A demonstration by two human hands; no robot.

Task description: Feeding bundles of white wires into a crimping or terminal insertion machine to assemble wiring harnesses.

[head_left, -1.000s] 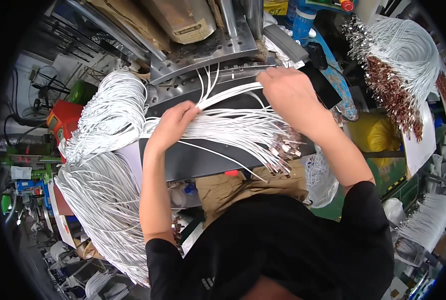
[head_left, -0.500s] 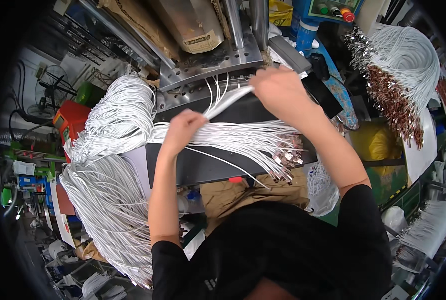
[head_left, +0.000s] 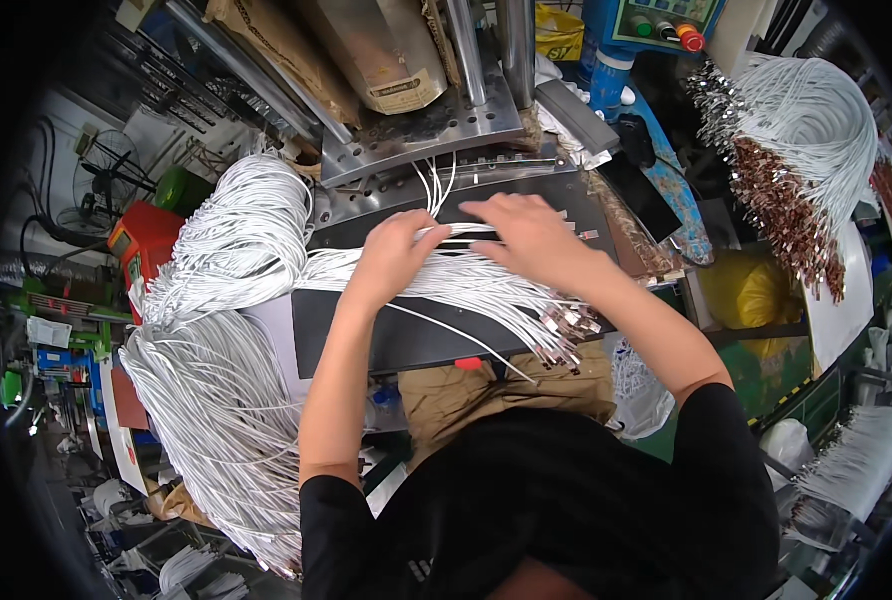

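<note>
A thick bundle of white cables (head_left: 466, 275) lies across a black board (head_left: 366, 340) in front of me. Their brownish metal-tipped ends (head_left: 571, 325) fan out at the right. My left hand (head_left: 396, 255) rests on the bundle, thumb spread from its fingers. My right hand (head_left: 536, 238) is stretched flat over the cables, fingers and thumb apart, pointing toward my left hand. Beyond them, a few thin white cables (head_left: 436, 185) run up to the press's metal plate (head_left: 436, 135). A few cable ends (head_left: 588, 234) show just past my right hand, at the board's far right.
Coiled white cables (head_left: 241, 220) are heaped at the left, with a long bundle (head_left: 221, 420) hanging below. Steel posts (head_left: 466, 50) rise behind the plate. A control box (head_left: 666, 25) with coloured buttons stands at the back right. Another cable bundle (head_left: 806, 120) hangs at the right.
My right hand has come down and left from the far right of the board, and the white strands stretched between my hands now lie on the bundle. My left hand moved slightly right.
</note>
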